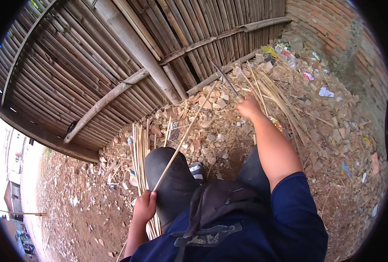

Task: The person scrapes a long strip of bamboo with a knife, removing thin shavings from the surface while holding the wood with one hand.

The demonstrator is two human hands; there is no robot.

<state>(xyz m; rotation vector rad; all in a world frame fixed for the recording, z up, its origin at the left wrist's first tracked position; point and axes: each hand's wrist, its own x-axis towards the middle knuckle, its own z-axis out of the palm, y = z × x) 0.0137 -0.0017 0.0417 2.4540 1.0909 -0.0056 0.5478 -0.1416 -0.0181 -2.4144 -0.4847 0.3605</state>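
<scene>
My left hand is closed around the lower end of a thin bamboo strip, beside my left knee. The strip slants up and away to the right, across that knee, over the rubble. Farther out, my right hand grips the handle of a long, narrow-bladed knife. Its dark blade points up and left toward the bamboo wall, and its tip is apart from the strip. A bundle of pale bamboo strips lies along the outside of my left leg, partly behind my left hand.
A bamboo wall with a thick pole stands in front, meeting a brick wall at the right. More split bamboo lies right of my right forearm. Broken brick and stones cover the dirt, with plastic litter in the far corner.
</scene>
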